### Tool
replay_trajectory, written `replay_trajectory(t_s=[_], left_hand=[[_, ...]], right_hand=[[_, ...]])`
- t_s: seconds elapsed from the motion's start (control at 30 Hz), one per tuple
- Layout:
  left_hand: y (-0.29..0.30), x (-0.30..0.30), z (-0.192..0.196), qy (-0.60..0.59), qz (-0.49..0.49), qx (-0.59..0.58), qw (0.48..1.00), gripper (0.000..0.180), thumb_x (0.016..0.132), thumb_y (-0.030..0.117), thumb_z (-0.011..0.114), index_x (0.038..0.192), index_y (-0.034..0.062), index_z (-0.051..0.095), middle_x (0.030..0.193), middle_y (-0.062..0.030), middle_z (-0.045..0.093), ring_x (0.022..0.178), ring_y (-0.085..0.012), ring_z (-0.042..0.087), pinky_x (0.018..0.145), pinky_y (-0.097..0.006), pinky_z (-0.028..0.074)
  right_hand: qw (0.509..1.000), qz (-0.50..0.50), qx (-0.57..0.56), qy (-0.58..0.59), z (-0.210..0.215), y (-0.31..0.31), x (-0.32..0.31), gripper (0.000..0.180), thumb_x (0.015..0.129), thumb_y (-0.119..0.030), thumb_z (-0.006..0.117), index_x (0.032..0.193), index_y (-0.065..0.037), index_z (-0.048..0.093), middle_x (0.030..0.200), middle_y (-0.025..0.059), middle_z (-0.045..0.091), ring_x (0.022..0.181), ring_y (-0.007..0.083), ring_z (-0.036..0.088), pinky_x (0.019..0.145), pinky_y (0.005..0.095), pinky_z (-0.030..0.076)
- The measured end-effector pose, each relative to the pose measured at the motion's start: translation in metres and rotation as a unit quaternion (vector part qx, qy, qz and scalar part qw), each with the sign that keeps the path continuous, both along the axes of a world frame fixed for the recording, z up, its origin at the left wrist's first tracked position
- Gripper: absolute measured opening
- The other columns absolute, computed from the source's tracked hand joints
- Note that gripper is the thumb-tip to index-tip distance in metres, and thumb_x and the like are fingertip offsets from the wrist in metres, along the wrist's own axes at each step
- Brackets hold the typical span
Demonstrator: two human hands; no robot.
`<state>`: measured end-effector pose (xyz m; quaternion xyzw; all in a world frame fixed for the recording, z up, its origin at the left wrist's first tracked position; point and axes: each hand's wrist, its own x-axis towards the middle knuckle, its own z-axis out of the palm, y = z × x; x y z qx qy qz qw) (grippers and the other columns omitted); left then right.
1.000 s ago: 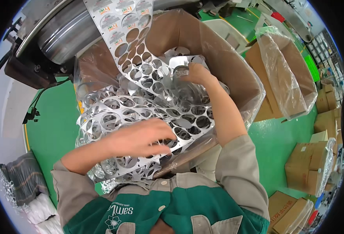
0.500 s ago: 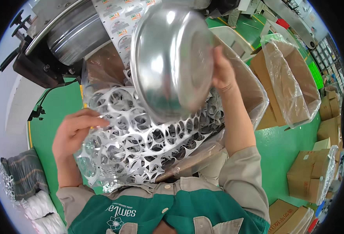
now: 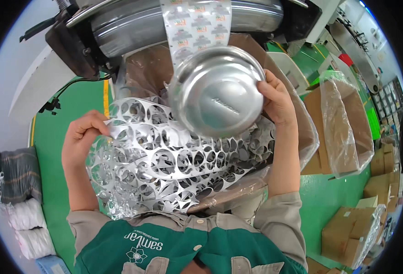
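My right hand [image 3: 278, 98] grips the rim of a shiny round metal bowl [image 3: 208, 112], thumb over the edge and fingers behind. The bowl is tilted so its bare inside faces me. It hangs over a tangled heap of silvery scrap web [image 3: 178, 166], punched full of round holes. My left hand [image 3: 88, 127] is closed in a pinch on the upper left edge of that web. Under the heap is a large cardboard box with a clear plastic liner [image 3: 309, 153], mostly hidden by the scrap.
Beyond the bowl, a printed film strip [image 3: 197, 29] hangs down from a machine's metal roller [image 3: 133, 29]. Another plastic-lined carton [image 3: 347, 128] stands to the right, with more cardboard boxes [image 3: 347, 235] farther right. A dark rolled bundle [image 3: 16, 173] and white bags [image 3: 27, 217] lie at left.
The bowl has turned from side-on to show me its inside and has come lower in view. My left hand has closed on the web's edge. The view has shifted, bringing more roller into sight.
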<state>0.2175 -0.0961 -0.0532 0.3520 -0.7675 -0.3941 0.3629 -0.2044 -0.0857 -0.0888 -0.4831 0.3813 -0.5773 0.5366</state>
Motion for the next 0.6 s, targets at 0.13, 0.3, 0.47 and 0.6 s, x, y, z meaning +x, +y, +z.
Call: replay_trajectory(t_s=[0.13, 0.3, 0.47, 0.6], left_hand=[[-0.002, -0.02, 0.007, 0.011, 0.008, -0.016, 1.0, 0.02, 0.066, -0.013, 0.041, 0.071, -0.0021, 0.058, 0.08, -0.0069, 0.054, 0.074, -0.0126, 0.05, 0.066, -0.022, 0.038], [-0.029, -0.043, -0.024, -0.112, -0.067, -0.069, 0.989, 0.018, 0.07, -0.008, 0.046, 0.078, 0.0001, 0.06, 0.087, -0.0082, 0.056, 0.08, -0.018, 0.054, 0.074, -0.026, 0.04], [0.002, -0.066, -0.022, -0.153, -0.127, -0.074, 0.977, 0.027, 0.073, 0.0, 0.056, 0.099, 0.0066, 0.059, 0.091, -0.0061, 0.058, 0.088, -0.0237, 0.054, 0.084, -0.036, 0.039], [0.023, -0.064, -0.015, -0.223, -0.146, -0.192, 0.945, 0.024, 0.069, 0.005, 0.062, 0.092, 0.0094, 0.063, 0.086, -0.004, 0.058, 0.085, -0.0246, 0.055, 0.078, -0.036, 0.04]], right_hand=[[0.977, 0.155, 0.143, 0.029, -0.044, -0.02, 0.027, 0.046, 0.079, -0.035, 0.065, 0.111, -0.004, 0.052, 0.098, 0.004, 0.06, 0.09, 0.011, 0.058, 0.077, 0.0259, 0.047], [0.664, 0.035, 0.155, 0.73, -0.124, -0.032, -0.007, 0.062, 0.063, -0.043, 0.073, 0.101, 0.003, 0.056, 0.103, 0.0226, 0.059, 0.1, 0.0354, 0.056, 0.085, 0.0398, 0.045], [0.746, -0.014, 0.109, 0.657, -0.062, -0.016, -0.043, 0.045, 0.066, -0.034, 0.072, 0.094, -0.001, 0.06, 0.096, 0.0146, 0.062, 0.092, 0.0256, 0.06, 0.08, 0.0349, 0.047], [0.996, -0.082, 0.013, -0.01, -0.015, -0.007, -0.028, 0.031, 0.085, -0.025, 0.055, 0.103, 0.001, 0.056, 0.1, 0.0102, 0.061, 0.091, 0.0216, 0.058, 0.082, 0.035, 0.047]])
